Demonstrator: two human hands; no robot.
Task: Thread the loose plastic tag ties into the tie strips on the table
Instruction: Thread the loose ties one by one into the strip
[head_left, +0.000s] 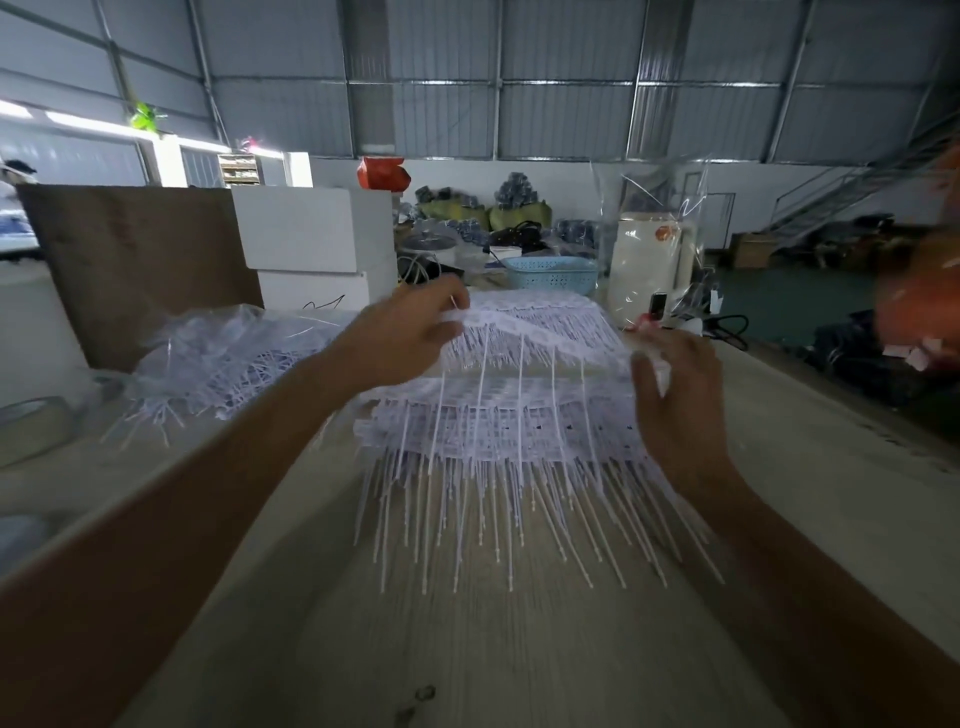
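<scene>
The left hand (402, 332) pinches one end of a white tie strip (540, 332) between thumb and fingers, and a thin tie tip pokes up just by the fingers. The right hand (678, 395) holds the other end, with its fingers curled round it. So the strip is lifted up between both hands, above the middle of the table (519, 649). A few long ties (521, 395) hang down from it like strings.

Under the strip lies a stack of strips (498, 436), with many ties sticking out toward the near edge. A heap of loose ties in a clear bag (223, 358) sits by the left edge.

I think the threading step is going on now, and this strip is only partly filled. Next, a loose tie must be picked up and its tip poked into a small hole, so one hand has to keep the strip steady.
</scene>
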